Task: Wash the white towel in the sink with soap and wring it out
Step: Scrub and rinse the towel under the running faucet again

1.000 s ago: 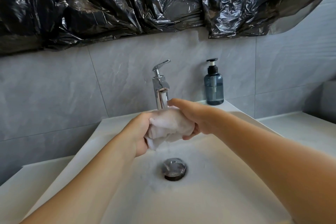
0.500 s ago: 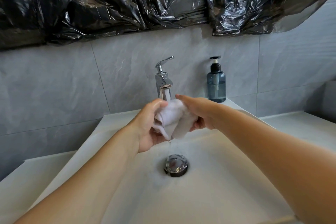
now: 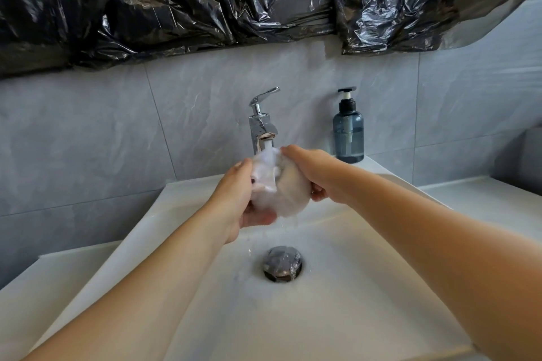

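Head view: left hand [image 3: 234,199], right hand [image 3: 316,176] squeeze bunched towel [image 3: 284,190]; fingertips hidden.

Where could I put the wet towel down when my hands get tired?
Bare counter right of the sink, past the soap bottle, and the ledge on its left. Under the faucet it is crowded: both hands hold the towel.

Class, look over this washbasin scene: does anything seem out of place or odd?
Yes: crumpled black plastic sheeting covers the wall above the faucet, where nothing shows through. Otherwise ordinary: both hands grip the white towel under the spout.
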Tool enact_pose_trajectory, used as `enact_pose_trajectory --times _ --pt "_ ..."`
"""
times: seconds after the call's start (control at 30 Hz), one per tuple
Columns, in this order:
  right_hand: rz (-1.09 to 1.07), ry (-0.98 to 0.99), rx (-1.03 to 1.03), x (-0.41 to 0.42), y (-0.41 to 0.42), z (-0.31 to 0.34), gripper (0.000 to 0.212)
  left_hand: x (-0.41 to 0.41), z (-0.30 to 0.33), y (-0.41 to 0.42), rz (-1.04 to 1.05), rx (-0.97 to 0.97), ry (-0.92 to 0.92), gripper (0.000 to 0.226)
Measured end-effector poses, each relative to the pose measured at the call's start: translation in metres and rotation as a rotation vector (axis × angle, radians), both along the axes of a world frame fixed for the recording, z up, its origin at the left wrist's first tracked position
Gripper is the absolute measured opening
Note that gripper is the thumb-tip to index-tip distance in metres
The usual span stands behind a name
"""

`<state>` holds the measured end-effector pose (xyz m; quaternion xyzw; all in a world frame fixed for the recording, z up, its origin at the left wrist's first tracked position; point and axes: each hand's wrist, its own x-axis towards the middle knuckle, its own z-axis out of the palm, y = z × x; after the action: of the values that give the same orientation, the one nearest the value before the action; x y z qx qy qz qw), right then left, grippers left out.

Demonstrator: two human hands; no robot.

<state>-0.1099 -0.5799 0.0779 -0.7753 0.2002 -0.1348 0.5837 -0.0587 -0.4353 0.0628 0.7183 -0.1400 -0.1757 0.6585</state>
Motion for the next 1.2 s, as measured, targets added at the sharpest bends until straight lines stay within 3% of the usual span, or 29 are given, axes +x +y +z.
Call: enact_pose_trajectory --times 0.17,0.27,0.53,0.7,0.9,1.07,1.2 --pt "-0.026 0.056 0.001 -0.002 -0.008 -0.001 0.035 -0.009 0.0 -0.002 -0.177 0.025 -0.033 0.032" --pt "-0.008 0.106 -0.057 -0.003 -0.008 0.0 0.043 -0.007 -0.002 -0.001 -0.146 0.025 -0.043 0.039" --pt "-0.082 -0.004 -0.297 0.004 -0.004 0.004 0.061 -0.006 0.007 0.003 -0.064 0.024 0.152 0.02" --pt "0.031 -0.026 0.162 0.012 0.0 -0.01 0.042 -0.005 0.005 0.003 -0.086 0.105 0.13 0.029" --pt "-0.076 -0.016 0.324 0.009 -0.003 -0.008 0.022 -0.004 0.001 0.002 -0.305 0.091 0.081 0.055" --pt "-0.026 0.062 0.402 0.005 -0.002 -0.008 0.037 -0.002 -0.006 0.001 -0.187 0.174 0.031 0.033" --pt "-0.027 0.062 0.415 0.009 0.0 -0.006 0.037 0.003 -0.002 0.004 -0.07 0.226 0.044 0.048"
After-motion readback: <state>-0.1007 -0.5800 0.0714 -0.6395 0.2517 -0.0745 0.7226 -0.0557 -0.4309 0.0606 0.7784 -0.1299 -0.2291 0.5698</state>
